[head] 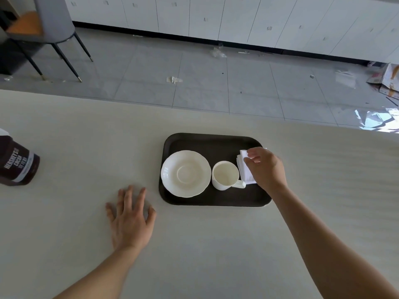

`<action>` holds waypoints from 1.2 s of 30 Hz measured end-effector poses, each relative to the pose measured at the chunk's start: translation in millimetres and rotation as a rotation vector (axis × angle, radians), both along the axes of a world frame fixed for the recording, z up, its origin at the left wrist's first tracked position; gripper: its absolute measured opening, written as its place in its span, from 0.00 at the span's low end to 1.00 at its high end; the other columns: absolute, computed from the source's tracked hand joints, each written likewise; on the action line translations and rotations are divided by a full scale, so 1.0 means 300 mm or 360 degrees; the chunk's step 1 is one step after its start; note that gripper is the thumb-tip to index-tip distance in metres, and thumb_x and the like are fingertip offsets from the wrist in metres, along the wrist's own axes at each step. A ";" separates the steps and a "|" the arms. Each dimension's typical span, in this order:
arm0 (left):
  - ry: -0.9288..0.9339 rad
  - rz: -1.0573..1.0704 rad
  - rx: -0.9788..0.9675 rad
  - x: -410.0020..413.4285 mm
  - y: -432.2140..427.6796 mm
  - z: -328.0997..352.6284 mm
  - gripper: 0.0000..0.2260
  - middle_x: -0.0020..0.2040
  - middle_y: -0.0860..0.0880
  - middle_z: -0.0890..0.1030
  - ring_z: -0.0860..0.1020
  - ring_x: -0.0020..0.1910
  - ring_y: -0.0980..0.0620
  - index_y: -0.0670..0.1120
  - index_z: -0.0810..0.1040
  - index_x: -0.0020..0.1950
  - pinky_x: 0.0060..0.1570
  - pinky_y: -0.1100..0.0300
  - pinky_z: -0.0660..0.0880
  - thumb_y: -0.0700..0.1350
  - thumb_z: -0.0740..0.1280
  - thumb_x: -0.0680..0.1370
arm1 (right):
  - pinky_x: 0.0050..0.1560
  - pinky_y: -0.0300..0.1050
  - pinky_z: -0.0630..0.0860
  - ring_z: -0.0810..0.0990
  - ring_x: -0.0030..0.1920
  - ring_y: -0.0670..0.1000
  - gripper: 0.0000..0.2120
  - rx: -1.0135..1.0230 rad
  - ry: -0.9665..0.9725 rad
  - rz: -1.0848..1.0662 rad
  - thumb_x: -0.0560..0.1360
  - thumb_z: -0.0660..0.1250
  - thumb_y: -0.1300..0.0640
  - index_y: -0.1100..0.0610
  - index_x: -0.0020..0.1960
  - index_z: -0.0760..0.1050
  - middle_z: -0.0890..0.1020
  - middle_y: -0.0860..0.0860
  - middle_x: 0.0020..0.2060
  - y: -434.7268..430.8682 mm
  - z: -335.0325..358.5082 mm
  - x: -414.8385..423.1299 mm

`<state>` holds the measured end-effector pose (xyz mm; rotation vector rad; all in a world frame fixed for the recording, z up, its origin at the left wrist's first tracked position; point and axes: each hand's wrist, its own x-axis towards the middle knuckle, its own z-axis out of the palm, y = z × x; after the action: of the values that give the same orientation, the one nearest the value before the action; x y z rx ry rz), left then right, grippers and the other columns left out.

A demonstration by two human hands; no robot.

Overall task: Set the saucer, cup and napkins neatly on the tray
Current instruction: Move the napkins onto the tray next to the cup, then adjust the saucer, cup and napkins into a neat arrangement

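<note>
Right grip (264, 169) on napkins (244, 169) at tray (216, 201) right edge.

Dark tray (216, 141), white saucer (185, 173) left, upright cup (225, 174) beside, napkins (244, 169) right

The tray (216, 200) is nearly filled across its middle: the saucer (185, 173) takes its left part, the cup (225, 174) stands just right of it, and the napkins (244, 169) under the right hand (264, 169) block its right end. Bare strips run along the tray's far and near edges. Left of the tray the bench (75, 137) lies open as far as the left hand (129, 219) and, well beyond, the cocoa container (18, 165).
</note>
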<state>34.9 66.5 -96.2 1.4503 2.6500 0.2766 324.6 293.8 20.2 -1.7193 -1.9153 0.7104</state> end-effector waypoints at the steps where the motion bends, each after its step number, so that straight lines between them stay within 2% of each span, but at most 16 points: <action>1: -0.0006 0.0002 -0.0002 0.000 0.001 0.001 0.27 0.76 0.44 0.65 0.59 0.77 0.43 0.54 0.67 0.74 0.74 0.36 0.50 0.58 0.55 0.75 | 0.47 0.41 0.74 0.81 0.47 0.48 0.07 -0.0003 -0.0020 0.0016 0.74 0.70 0.56 0.52 0.52 0.81 0.84 0.48 0.48 0.000 0.006 -0.014; 6: -0.0027 0.0015 -0.0015 0.000 0.002 0.007 0.28 0.76 0.44 0.65 0.58 0.77 0.43 0.54 0.67 0.74 0.75 0.36 0.49 0.58 0.54 0.74 | 0.42 0.35 0.75 0.81 0.45 0.48 0.10 -0.0005 -0.0064 0.0173 0.75 0.69 0.53 0.53 0.56 0.81 0.84 0.47 0.47 -0.002 0.030 -0.107; 9: -0.0050 0.0021 0.0005 0.002 0.003 0.016 0.28 0.76 0.44 0.66 0.59 0.77 0.43 0.54 0.68 0.74 0.75 0.36 0.49 0.58 0.53 0.74 | 0.51 0.47 0.78 0.81 0.50 0.50 0.12 -0.0070 -0.0116 0.0359 0.76 0.69 0.53 0.53 0.58 0.80 0.85 0.48 0.48 0.016 0.041 -0.193; 14: -0.0085 0.0019 0.0012 0.005 0.004 0.032 0.28 0.76 0.43 0.66 0.59 0.77 0.42 0.53 0.69 0.73 0.75 0.36 0.49 0.59 0.53 0.74 | 0.49 0.47 0.77 0.81 0.52 0.54 0.13 -0.0152 -0.0470 0.0634 0.76 0.67 0.50 0.53 0.59 0.80 0.85 0.49 0.50 0.092 0.051 -0.327; 21: -0.0108 0.0027 0.0013 0.013 0.007 0.050 0.28 0.77 0.43 0.66 0.60 0.78 0.42 0.53 0.70 0.74 0.75 0.35 0.49 0.58 0.53 0.75 | 0.56 0.54 0.77 0.78 0.56 0.57 0.14 -0.0430 -0.1001 0.0953 0.77 0.67 0.48 0.53 0.59 0.80 0.82 0.52 0.56 0.204 0.021 -0.439; 23: -0.0093 0.0028 -0.0001 0.012 0.007 0.050 0.28 0.77 0.43 0.66 0.60 0.77 0.42 0.53 0.69 0.74 0.75 0.36 0.50 0.58 0.54 0.75 | 0.58 0.55 0.76 0.78 0.56 0.57 0.15 -0.0479 -0.1072 0.1027 0.77 0.67 0.48 0.54 0.59 0.81 0.82 0.52 0.56 0.216 0.006 -0.455; 28: -0.0069 0.0035 -0.0005 0.012 0.007 0.044 0.27 0.76 0.43 0.67 0.61 0.77 0.42 0.53 0.70 0.73 0.74 0.35 0.52 0.56 0.55 0.75 | 0.56 0.53 0.78 0.82 0.49 0.56 0.13 -0.0551 -0.1039 0.1085 0.77 0.67 0.51 0.55 0.57 0.81 0.85 0.53 0.48 0.214 -0.013 -0.469; 32: -0.0067 0.0040 0.0003 0.013 0.009 0.041 0.26 0.76 0.44 0.67 0.61 0.77 0.42 0.54 0.70 0.73 0.74 0.35 0.52 0.55 0.55 0.75 | 0.51 0.53 0.80 0.84 0.43 0.57 0.09 -0.0530 -0.0995 0.1076 0.76 0.66 0.57 0.59 0.50 0.83 0.86 0.56 0.38 0.201 -0.030 -0.471; 36: -0.0055 0.0037 -0.0017 0.012 0.008 0.035 0.26 0.76 0.44 0.67 0.61 0.77 0.43 0.54 0.69 0.73 0.75 0.35 0.52 0.54 0.55 0.75 | 0.44 0.50 0.82 0.84 0.32 0.52 0.06 -0.0512 -0.0890 0.1027 0.75 0.66 0.59 0.56 0.48 0.82 0.85 0.54 0.36 0.202 -0.052 -0.462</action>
<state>38.7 69.0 -85.6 1.3994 2.6388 0.2865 186.1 354.5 4.5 -1.5777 -2.9536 0.8551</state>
